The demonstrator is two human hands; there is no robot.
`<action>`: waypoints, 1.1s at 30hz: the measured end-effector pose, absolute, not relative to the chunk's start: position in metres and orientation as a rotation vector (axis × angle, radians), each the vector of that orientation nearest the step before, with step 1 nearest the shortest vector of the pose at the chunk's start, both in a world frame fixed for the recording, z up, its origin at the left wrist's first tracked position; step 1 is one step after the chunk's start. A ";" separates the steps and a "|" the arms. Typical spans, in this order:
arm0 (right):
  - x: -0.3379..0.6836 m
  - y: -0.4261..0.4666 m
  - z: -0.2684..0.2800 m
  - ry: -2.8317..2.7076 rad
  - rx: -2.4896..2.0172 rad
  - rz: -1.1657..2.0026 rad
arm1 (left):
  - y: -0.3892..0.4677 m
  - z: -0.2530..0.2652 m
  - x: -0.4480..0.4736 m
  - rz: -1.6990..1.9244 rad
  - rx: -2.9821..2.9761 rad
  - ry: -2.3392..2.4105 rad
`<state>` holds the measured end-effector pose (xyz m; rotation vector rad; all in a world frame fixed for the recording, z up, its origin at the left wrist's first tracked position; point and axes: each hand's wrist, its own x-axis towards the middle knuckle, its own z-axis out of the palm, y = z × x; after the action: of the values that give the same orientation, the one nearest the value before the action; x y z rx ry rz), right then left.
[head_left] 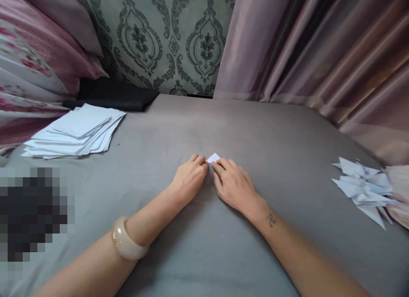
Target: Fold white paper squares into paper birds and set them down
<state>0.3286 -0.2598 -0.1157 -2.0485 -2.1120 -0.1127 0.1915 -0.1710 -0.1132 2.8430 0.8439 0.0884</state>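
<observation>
A small piece of folded white paper (214,158) lies on the grey sheet, its pointed corner facing away from me. My left hand (191,175) is closed, with thumb and fingers pinching the paper's left end. From the other side, my right hand (234,180) grips its right edge, the fingers bent over the paper and partly hiding it. Only the far tip of the paper shows between the two hands; the rest is covered. A pale bangle (128,241) circles my left forearm.
A stack of white paper sheets (76,131) lies at the left, before a folded black cloth (118,94). Several folded paper pieces with sharp points (364,184) are heaped at the right. Pink curtains (271,45) hang behind. A blurred-out dark patch (32,216) covers the lower left.
</observation>
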 end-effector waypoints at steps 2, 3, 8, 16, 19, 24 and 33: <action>0.328 -0.258 -0.115 -2.111 -2.063 -0.110 | -0.169 -0.118 0.191 0.181 2.831 0.834; 0.328 -0.257 -0.114 -2.105 -2.067 -0.112 | -0.168 -0.121 0.191 0.249 2.808 0.832; 0.333 -0.254 -0.116 -2.077 -2.018 -0.131 | -0.156 -0.134 0.198 0.649 2.543 0.929; 0.352 -0.243 -0.139 -1.778 -1.759 0.011 | -0.138 -0.152 0.207 0.734 2.491 0.818; 0.354 -0.238 -0.143 -1.579 -1.737 0.028 | -0.137 -0.154 0.205 0.766 2.472 0.779; 0.355 -0.236 -0.145 -1.600 -1.752 0.026 | -0.139 -0.155 0.205 0.774 2.462 0.737; 0.358 -0.239 -0.146 -1.680 -1.730 0.108 | -0.148 -0.142 0.202 0.683 2.427 0.726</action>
<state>0.3575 -0.2392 -0.1461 -1.7301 -1.6797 0.1081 0.2024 -0.1475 -0.1416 2.4270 0.7259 0.6828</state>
